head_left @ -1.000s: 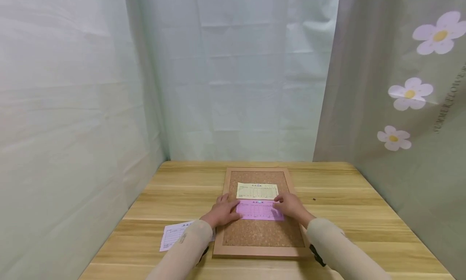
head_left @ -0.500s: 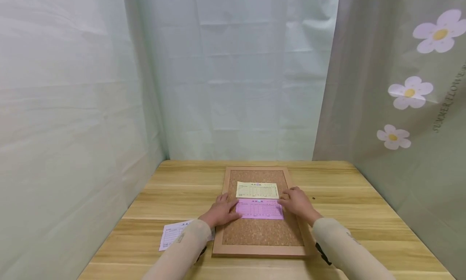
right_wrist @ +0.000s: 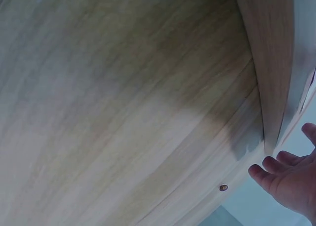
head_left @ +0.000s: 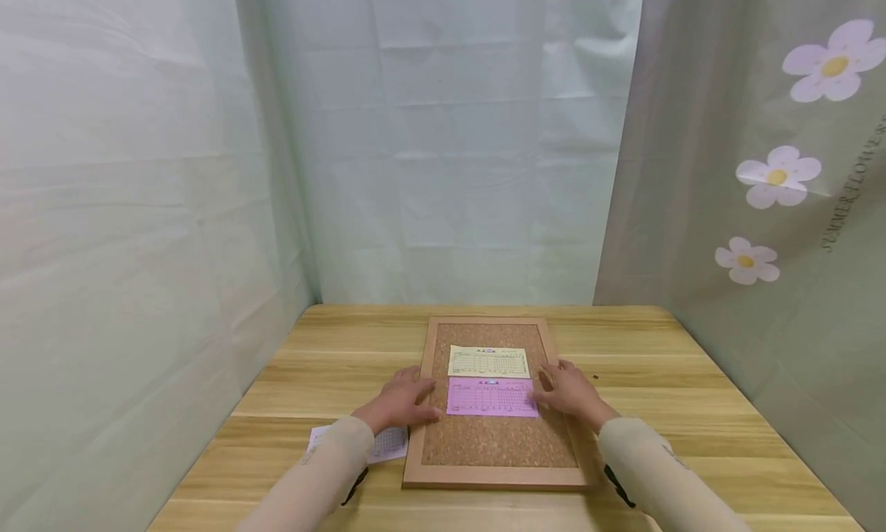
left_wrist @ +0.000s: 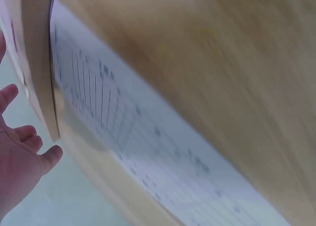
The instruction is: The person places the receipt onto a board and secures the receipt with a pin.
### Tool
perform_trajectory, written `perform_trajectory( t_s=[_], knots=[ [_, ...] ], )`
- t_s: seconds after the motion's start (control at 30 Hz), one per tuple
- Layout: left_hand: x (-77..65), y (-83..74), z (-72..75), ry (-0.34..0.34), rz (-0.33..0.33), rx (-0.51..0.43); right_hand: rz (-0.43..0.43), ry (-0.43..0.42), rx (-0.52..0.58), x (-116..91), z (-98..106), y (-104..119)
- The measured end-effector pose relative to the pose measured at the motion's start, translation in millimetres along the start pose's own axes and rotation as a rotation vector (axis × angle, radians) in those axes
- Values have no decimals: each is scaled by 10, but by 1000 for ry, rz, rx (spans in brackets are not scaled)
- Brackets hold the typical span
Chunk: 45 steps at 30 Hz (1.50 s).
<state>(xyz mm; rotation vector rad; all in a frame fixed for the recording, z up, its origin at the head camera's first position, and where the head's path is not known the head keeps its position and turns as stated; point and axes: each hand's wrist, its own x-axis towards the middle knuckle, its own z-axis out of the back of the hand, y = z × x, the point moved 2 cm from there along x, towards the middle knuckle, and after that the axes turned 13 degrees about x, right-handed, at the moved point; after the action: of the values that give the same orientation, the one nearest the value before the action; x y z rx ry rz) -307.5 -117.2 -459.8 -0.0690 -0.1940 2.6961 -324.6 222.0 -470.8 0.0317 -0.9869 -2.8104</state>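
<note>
And the left hand (head_left: 401,400) is off the pink slip (head_left: 487,397)! Half a second ago its fingers lay along that left edge; now they have drawn back to the frame of the cork board (head_left: 494,442), thumb pointing in, a strip of cork between it and the paper. The right hand (head_left: 571,394) has shifted too: its thumb was up by the slip's top right corner, and now it sits lower, at the right edge. The pink slip itself lies flat mid-board, just below the yellow slip (head_left: 487,362), both seemingly unmoved.

Down on the left, the sleeve (head_left: 314,474) now crosses the middle of the white slip (head_left: 391,442). The left wrist view gives far more of it: printed lines and columns, one end right up against the board's side. Over on the right wrist view, the dark speck on the table (head_left: 657,409) turns out to be a small round brown bit (right_wrist: 223,188).

Both hands are loose, fingers parted and slightly bent, gripping nothing. Whether the right thumb actually presses the paper, I can't tell.
</note>
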Motion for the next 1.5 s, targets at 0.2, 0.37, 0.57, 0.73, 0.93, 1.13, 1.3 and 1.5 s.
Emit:
perform_trajectory(
  t_s=[0.2,0.37,0.57,0.73,0.93,1.13,1.3,1.5],
  knots=[
    [-79,221,104,-34,40,-40,-22,31,34,-32,-26,-44],
    [-169,412,209,-48,79,-89,-56,59,88,-45,-57,-68],
    [-285,556,351,-60,105,-142,-73,81,90,-48,-49,-65],
    [-363,652,397,-65,114,-150,-74,99,50,-64,-2,-12],
    [-460,789,407,-74,138,-174,-78,109,9,-72,8,4],
    [-553,923,399,-78,149,-218,-102,104,9,-54,-21,-24],
    [-651,1015,375,-96,126,-194,-125,97,40,-44,-38,-44],
    [-772,1112,354,-65,172,-222,-128,89,58,-53,-42,-48]
  ],
)
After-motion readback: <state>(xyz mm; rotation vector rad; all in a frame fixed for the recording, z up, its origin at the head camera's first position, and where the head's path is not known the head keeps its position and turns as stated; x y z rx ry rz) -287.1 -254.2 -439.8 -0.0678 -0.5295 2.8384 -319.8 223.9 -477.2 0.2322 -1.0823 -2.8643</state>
